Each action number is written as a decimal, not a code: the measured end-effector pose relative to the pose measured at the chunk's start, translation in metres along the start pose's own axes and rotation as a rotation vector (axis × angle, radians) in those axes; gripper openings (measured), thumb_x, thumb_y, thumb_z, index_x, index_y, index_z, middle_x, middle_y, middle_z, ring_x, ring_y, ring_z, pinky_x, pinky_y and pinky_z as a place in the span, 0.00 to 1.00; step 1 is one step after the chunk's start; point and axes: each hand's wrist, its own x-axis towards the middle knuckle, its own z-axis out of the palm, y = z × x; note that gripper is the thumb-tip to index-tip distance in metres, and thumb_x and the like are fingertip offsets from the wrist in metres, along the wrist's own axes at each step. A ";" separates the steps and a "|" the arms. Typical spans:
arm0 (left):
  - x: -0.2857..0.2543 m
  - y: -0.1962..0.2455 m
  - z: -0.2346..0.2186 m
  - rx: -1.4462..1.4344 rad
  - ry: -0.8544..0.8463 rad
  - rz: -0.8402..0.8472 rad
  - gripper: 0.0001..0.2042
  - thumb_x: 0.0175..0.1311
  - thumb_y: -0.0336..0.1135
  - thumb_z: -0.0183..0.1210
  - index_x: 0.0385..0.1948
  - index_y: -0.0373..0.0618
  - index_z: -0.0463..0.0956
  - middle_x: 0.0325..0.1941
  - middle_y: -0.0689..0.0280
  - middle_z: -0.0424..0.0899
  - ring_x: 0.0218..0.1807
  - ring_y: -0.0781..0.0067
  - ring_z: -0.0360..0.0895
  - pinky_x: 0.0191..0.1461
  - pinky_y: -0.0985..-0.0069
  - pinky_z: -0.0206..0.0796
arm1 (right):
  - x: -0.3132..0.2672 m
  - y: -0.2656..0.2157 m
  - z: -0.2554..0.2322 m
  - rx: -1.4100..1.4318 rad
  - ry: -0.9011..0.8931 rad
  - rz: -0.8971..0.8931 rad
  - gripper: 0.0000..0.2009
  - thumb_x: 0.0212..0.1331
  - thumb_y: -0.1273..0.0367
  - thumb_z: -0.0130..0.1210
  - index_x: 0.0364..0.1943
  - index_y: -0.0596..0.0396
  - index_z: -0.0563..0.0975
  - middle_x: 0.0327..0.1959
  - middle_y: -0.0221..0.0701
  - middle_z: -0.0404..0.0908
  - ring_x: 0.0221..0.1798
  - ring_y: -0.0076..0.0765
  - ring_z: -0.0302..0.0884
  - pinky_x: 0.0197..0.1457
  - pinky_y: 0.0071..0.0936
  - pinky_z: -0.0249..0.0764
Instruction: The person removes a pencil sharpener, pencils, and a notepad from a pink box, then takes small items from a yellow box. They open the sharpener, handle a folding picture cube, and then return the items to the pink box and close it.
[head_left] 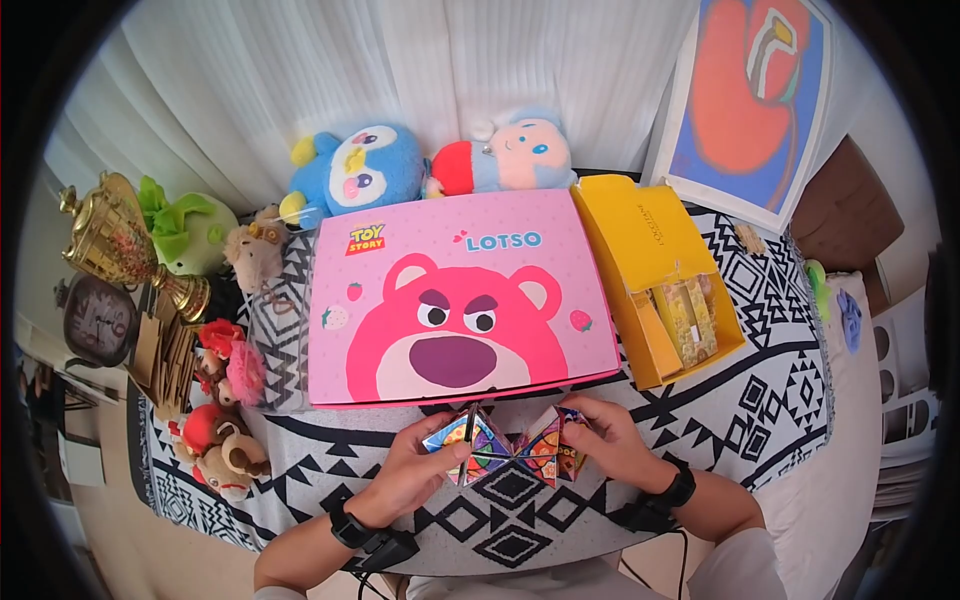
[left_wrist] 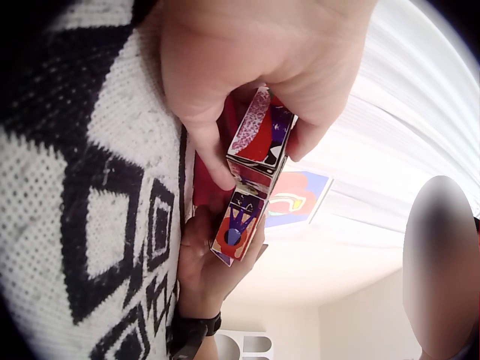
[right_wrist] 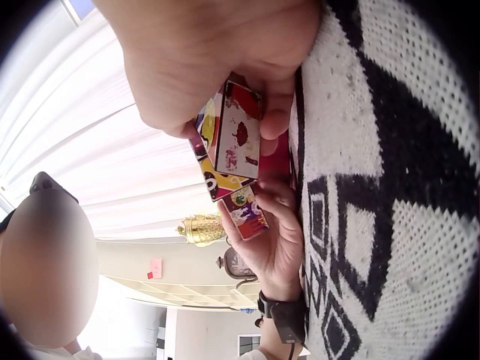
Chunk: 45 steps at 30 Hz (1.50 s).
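Both hands hold a colourful folding puzzle cube (head_left: 540, 452), unfolded into a zigzag of printed angular blocks, low over the patterned cloth in front of a pink box. My left hand (head_left: 412, 470) pinches its left end, thumb on the near face. At the other end, my right hand (head_left: 608, 442) grips with thumb and fingers. In the left wrist view, blocks of the puzzle cube (left_wrist: 259, 139) show between thumb and fingers, with the right hand (left_wrist: 206, 270) beyond. A white-and-red printed face of the cube (right_wrist: 240, 131) shows in the right wrist view.
Just beyond the hands lies the pink Lotso box (head_left: 560, 350). An open yellow box (head_left: 650, 235) stands to its right. Plush toys (head_left: 370, 165) sit behind. A gold trophy (head_left: 110, 230) and small stuffed animals (head_left: 222, 465) are at the left on the patterned cloth (head_left: 700, 430).
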 end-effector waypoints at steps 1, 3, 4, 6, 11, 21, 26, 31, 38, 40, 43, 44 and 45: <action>0.000 0.001 0.000 -0.010 0.002 -0.014 0.24 0.63 0.24 0.59 0.59 0.30 0.62 0.52 0.58 0.76 0.50 0.73 0.77 0.54 0.73 0.72 | -0.001 -0.001 -0.002 0.019 -0.009 0.030 0.13 0.67 0.65 0.53 0.45 0.63 0.74 0.39 0.28 0.77 0.43 0.17 0.73 0.47 0.18 0.71; -0.001 0.001 -0.001 0.003 -0.028 -0.008 0.24 0.63 0.25 0.59 0.59 0.30 0.62 0.52 0.58 0.76 0.50 0.73 0.77 0.54 0.73 0.72 | -0.002 0.000 -0.003 0.038 -0.018 0.060 0.13 0.69 0.65 0.50 0.45 0.64 0.74 0.40 0.28 0.78 0.43 0.17 0.73 0.47 0.18 0.71; -0.002 0.001 -0.001 0.015 -0.058 -0.001 0.24 0.63 0.25 0.59 0.59 0.31 0.62 0.52 0.59 0.76 0.50 0.73 0.77 0.54 0.72 0.72 | -0.002 0.004 -0.004 0.057 -0.012 0.049 0.14 0.69 0.65 0.47 0.46 0.64 0.75 0.40 0.29 0.78 0.43 0.18 0.73 0.47 0.19 0.70; -0.002 0.001 -0.003 0.033 -0.077 -0.005 0.24 0.63 0.26 0.59 0.60 0.31 0.62 0.53 0.59 0.76 0.50 0.73 0.77 0.55 0.72 0.71 | -0.002 0.006 -0.004 0.077 -0.006 0.036 0.15 0.70 0.65 0.44 0.46 0.65 0.75 0.40 0.29 0.78 0.43 0.19 0.73 0.47 0.20 0.70; 0.000 0.003 0.004 0.014 -0.050 0.029 0.25 0.63 0.27 0.59 0.61 0.32 0.60 0.54 0.58 0.76 0.53 0.71 0.76 0.57 0.70 0.70 | 0.000 0.012 -0.006 0.166 0.006 -0.004 0.15 0.69 0.67 0.41 0.47 0.65 0.75 0.45 0.34 0.79 0.46 0.22 0.74 0.52 0.21 0.69; 0.002 0.003 -0.001 -0.105 -0.152 0.064 0.20 0.66 0.29 0.46 0.58 0.25 0.63 0.56 0.52 0.75 0.57 0.63 0.75 0.62 0.63 0.67 | -0.003 0.022 -0.003 0.278 0.080 0.016 0.13 0.68 0.68 0.44 0.50 0.62 0.70 0.45 0.32 0.76 0.50 0.20 0.71 0.55 0.21 0.67; 0.000 0.003 -0.004 -0.077 -0.167 0.026 0.21 0.65 0.28 0.47 0.57 0.25 0.63 0.54 0.52 0.76 0.56 0.63 0.76 0.61 0.64 0.68 | 0.000 0.013 -0.001 0.281 0.062 0.096 0.12 0.71 0.66 0.44 0.48 0.61 0.71 0.39 0.26 0.77 0.41 0.15 0.71 0.47 0.17 0.69; 0.000 0.006 0.001 -0.026 -0.163 0.029 0.21 0.64 0.27 0.47 0.58 0.26 0.63 0.54 0.53 0.76 0.55 0.64 0.76 0.59 0.67 0.69 | 0.000 0.009 -0.002 0.213 0.056 0.088 0.13 0.73 0.64 0.43 0.48 0.61 0.72 0.38 0.25 0.77 0.40 0.12 0.71 0.44 0.15 0.69; 0.004 0.005 0.003 -0.071 -0.142 0.124 0.21 0.63 0.25 0.46 0.58 0.26 0.62 0.55 0.53 0.76 0.55 0.64 0.77 0.61 0.66 0.68 | 0.001 0.005 0.004 0.273 0.017 0.018 0.13 0.68 0.72 0.51 0.52 0.60 0.67 0.50 0.30 0.74 0.53 0.20 0.71 0.54 0.21 0.71; 0.004 0.006 0.001 -0.083 -0.125 0.096 0.21 0.63 0.25 0.46 0.58 0.27 0.62 0.56 0.53 0.76 0.55 0.64 0.77 0.62 0.65 0.67 | 0.001 0.007 0.004 0.290 0.010 0.018 0.14 0.67 0.73 0.52 0.53 0.60 0.66 0.51 0.32 0.74 0.55 0.22 0.71 0.57 0.24 0.71; 0.005 0.007 0.003 -0.098 -0.099 0.072 0.20 0.63 0.24 0.45 0.58 0.27 0.63 0.55 0.53 0.76 0.55 0.65 0.77 0.62 0.66 0.68 | 0.001 0.007 0.004 0.310 0.003 0.038 0.15 0.66 0.74 0.52 0.54 0.61 0.66 0.53 0.33 0.74 0.57 0.25 0.72 0.59 0.26 0.71; 0.005 0.007 0.003 -0.097 -0.099 0.072 0.20 0.63 0.24 0.45 0.58 0.27 0.63 0.55 0.53 0.76 0.55 0.65 0.77 0.62 0.66 0.68 | 0.001 0.007 0.004 0.313 0.003 0.057 0.15 0.66 0.74 0.52 0.54 0.61 0.66 0.53 0.34 0.74 0.56 0.26 0.72 0.59 0.26 0.71; 0.006 0.006 0.002 -0.083 -0.094 0.072 0.19 0.65 0.24 0.45 0.58 0.29 0.64 0.55 0.53 0.76 0.55 0.65 0.77 0.62 0.66 0.68 | 0.001 0.007 0.003 0.313 0.003 0.057 0.15 0.66 0.74 0.52 0.54 0.61 0.66 0.53 0.34 0.74 0.56 0.26 0.72 0.59 0.26 0.71</action>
